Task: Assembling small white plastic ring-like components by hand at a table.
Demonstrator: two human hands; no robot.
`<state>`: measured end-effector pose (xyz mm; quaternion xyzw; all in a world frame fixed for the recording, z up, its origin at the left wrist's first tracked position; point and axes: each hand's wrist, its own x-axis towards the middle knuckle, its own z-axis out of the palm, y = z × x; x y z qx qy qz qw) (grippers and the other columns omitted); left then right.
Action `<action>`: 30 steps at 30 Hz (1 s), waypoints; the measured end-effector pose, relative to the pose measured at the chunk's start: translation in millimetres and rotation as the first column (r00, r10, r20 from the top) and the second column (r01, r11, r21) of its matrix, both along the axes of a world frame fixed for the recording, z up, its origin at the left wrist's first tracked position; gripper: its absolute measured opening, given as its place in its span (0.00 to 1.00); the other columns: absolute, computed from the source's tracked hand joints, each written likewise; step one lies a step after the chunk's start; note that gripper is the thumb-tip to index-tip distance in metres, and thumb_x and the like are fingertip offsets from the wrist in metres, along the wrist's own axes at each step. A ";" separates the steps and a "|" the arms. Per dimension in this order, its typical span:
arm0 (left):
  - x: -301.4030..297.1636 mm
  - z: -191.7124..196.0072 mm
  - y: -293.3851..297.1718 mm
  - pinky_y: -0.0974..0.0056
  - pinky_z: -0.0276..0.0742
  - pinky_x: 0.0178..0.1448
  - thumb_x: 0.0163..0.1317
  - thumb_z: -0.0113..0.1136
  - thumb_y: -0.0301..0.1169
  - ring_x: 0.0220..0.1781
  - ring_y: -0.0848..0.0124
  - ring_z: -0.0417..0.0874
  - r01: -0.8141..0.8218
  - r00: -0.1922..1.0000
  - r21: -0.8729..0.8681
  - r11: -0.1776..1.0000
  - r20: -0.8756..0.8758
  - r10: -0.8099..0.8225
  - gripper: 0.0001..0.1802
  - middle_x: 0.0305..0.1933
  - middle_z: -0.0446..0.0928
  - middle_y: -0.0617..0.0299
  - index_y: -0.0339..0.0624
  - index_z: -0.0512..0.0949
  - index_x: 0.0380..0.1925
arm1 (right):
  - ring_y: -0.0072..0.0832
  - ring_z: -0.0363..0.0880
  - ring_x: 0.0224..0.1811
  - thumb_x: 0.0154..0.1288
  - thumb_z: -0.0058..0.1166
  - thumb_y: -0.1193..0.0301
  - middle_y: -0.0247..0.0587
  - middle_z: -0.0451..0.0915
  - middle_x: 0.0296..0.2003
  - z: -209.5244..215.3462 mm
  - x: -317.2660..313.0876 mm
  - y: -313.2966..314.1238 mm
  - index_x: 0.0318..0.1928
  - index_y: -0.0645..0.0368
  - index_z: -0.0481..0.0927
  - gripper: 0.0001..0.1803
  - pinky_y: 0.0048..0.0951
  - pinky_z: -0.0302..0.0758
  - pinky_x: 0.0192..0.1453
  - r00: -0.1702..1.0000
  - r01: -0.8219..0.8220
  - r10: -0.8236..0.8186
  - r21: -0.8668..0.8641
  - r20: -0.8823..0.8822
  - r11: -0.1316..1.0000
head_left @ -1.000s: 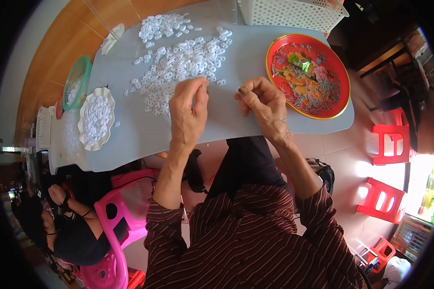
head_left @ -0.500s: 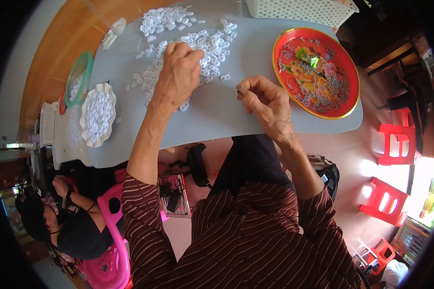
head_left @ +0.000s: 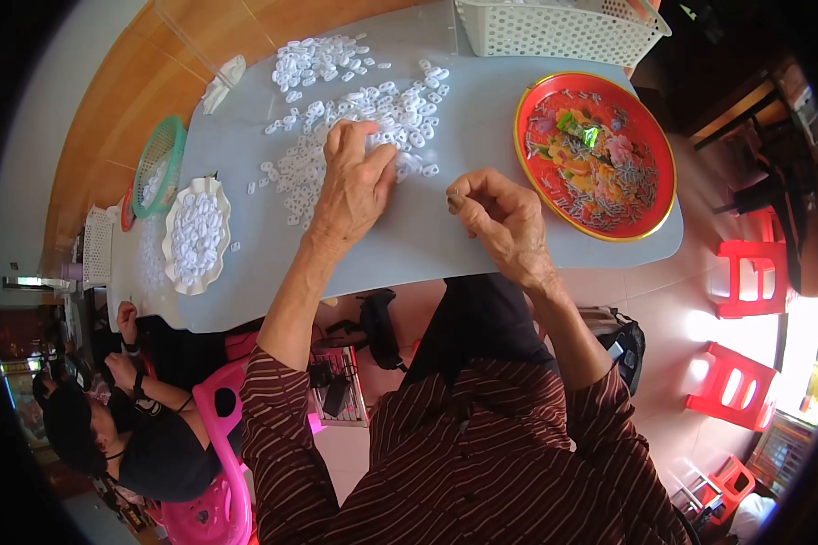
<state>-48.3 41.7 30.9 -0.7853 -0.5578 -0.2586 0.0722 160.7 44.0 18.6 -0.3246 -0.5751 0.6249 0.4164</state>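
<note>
White pieces [head_left: 398, 107] are lying around the left hand [head_left: 350, 182], mostly toward 12 o'clock; fingers are curving, can't tell if they're gripping any. Right hand [head_left: 504, 218] is half-curling, hold unclear. At its 2 o'clock, red tray [head_left: 653, 132] is holding grey pins [head_left: 627, 191]; scalloped dish [head_left: 191, 290] is sitting at left hand's 8 o'clock.

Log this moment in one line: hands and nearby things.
left hand: at white pieces | right hand: curled, contents unclear | red tray: holds small grey pieces

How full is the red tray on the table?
Partly filled: small grey pieces lie scattered across the red tray around a shiny green thing, and the flowered bottom shows between.
</note>
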 end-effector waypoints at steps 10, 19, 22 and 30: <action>2.5 -1.5 -3.7 0.54 0.66 0.54 0.50 0.54 0.17 0.47 0.54 0.68 0.015 0.977 0.033 0.999 0.211 -0.022 0.08 0.34 0.71 0.56 0.36 0.74 0.32 | 0.13 0.69 0.25 0.64 0.55 0.73 0.27 0.74 0.24 -3.3 -0.4 1.1 0.37 0.65 0.76 0.07 0.17 0.69 0.30 0.997 0.035 -0.036 -0.008 -0.061 0.999; 30.5 12.0 0.6 0.56 0.66 0.55 0.51 0.54 0.18 0.47 0.55 0.68 0.119 0.991 -0.095 0.988 0.068 -0.113 0.16 0.35 0.72 0.53 0.35 0.75 0.43 | 0.13 0.69 0.24 0.63 0.55 0.76 0.28 0.75 0.23 0.5 1.9 -12.5 0.37 0.64 0.76 0.05 0.17 0.68 0.29 0.973 0.213 -0.200 0.117 -0.117 0.970; 25.4 7.8 6.9 0.56 0.67 0.55 0.53 0.54 0.19 0.47 0.55 0.68 0.089 0.996 -0.164 0.982 0.024 -0.086 0.16 0.36 0.72 0.52 0.36 0.75 0.44 | 0.16 0.72 0.22 0.59 0.56 0.78 0.34 0.75 0.21 -0.4 3.3 -23.5 0.36 0.64 0.76 0.05 0.21 0.70 0.27 0.985 0.140 -0.165 0.358 0.041 0.923; 23.8 9.6 16.7 0.58 0.67 0.55 0.54 0.55 0.22 0.46 0.56 0.66 0.126 0.988 -0.298 0.946 -0.045 -0.146 0.07 0.37 0.70 0.51 0.33 0.73 0.33 | 0.25 0.74 0.20 0.58 0.57 0.78 0.40 0.76 0.22 0.0 2.4 -24.5 0.36 0.63 0.76 0.05 0.26 0.72 0.26 0.981 0.005 -0.069 0.329 0.182 0.944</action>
